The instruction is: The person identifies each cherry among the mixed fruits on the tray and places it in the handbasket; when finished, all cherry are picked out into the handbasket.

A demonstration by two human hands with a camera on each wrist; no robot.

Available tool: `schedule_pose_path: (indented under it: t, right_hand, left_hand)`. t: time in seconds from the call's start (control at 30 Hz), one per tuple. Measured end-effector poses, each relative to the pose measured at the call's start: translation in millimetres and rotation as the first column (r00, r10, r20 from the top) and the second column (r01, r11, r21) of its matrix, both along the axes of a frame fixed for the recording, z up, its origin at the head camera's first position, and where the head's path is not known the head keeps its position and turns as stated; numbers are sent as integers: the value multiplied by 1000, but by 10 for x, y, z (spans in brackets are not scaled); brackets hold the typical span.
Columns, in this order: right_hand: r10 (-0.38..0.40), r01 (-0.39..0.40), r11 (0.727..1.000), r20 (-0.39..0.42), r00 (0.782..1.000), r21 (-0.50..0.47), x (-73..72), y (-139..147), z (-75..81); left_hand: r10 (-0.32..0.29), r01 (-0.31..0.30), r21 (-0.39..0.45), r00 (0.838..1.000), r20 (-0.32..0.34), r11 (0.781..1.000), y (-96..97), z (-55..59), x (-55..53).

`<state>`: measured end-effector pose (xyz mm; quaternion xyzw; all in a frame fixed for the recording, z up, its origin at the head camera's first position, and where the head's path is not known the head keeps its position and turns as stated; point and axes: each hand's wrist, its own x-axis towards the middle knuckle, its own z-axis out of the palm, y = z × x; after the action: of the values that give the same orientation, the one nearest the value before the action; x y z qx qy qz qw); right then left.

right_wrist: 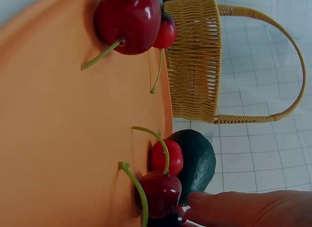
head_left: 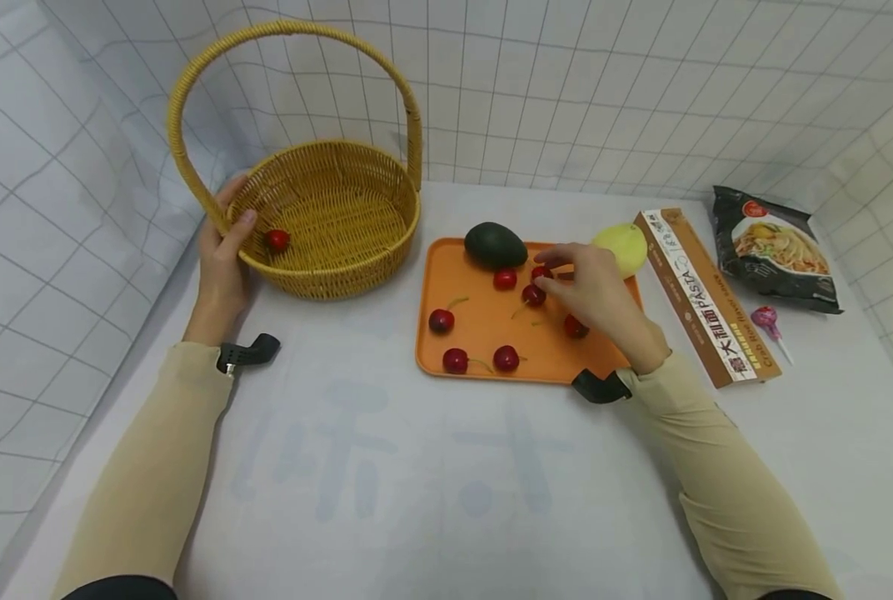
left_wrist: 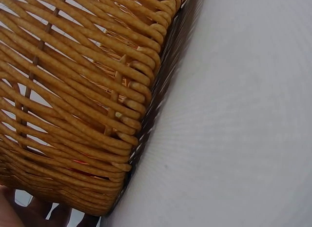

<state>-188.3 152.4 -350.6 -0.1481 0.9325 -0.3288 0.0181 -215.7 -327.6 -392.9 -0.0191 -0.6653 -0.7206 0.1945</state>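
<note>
Right hand (head_left: 600, 300) fingertips pinch, I think, a cherry (head_left: 542, 272) on the tray (head_left: 484, 333); left hand (head_left: 225, 242) grips the basket (head_left: 326, 221) rim; cherry may roll.

- Woven wicker basket (head_left: 326, 218): golden yellow.
- Flat plastic tray (head_left: 484, 333), right of the basket: orange.
- Round cherries (head_left: 506, 279) on the tray: dark red, green stems.
- Oval avocado (head_left: 495, 245): dark green.
- Bench (head_left: 416, 483): white.
- Backdrop wall (head_left: 604, 83) behind the basket: white, grey grid.

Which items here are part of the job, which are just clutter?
In play: basket held by left hand; cherries on tray; right hand reaching for them.
Lying about: avocado, yellow fruit, pasta box, noodle packet, lollipop.
</note>
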Motion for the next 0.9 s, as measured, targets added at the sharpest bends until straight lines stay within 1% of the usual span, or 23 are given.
schedule_pose_path:
  t: [0.1,0.17,0.3,0.43,0.57,0.7,0.8,0.9]
  right_hand:
    - [20,-20,1000,8,1000,12,-9,17,-18]
    - [40,-40,999,19,999,14,-13,29,-24]
    - [65,-66,998,43,997,14,-22,50,-30]
    - [74,-75,997,49,996,22,-30,63,-32]
    - [71,-71,997,33,997,10,-31,64,-52]
    - [50,-50,999,19,999,-9,-16,53,-56]
    - [31,-31,1000,4,1000,-4,-4,53,-25]
    - [21,-21,1000,-33,999,-9,7,58,27]
  left_hand:
    - [9,-9,-32,1000,10,999,2,4,14]
    - [9,-9,-35,1000,10,999,3,8,17]
    - [6,-6,-10,1000,7,1000,3,12,8]
    - [3,-3,12,1000,5,1000,-2,7,0]
    - [8,-8,-8,1000,8,1000,-12,1,1]
    - [11,-11,-24,1000,11,1000,-17,0,5]
    - [12,-12,-29,1000,15,1000,-17,-1,7]
    - [16,-16,-28,1000,14,999,-13,-3,3]
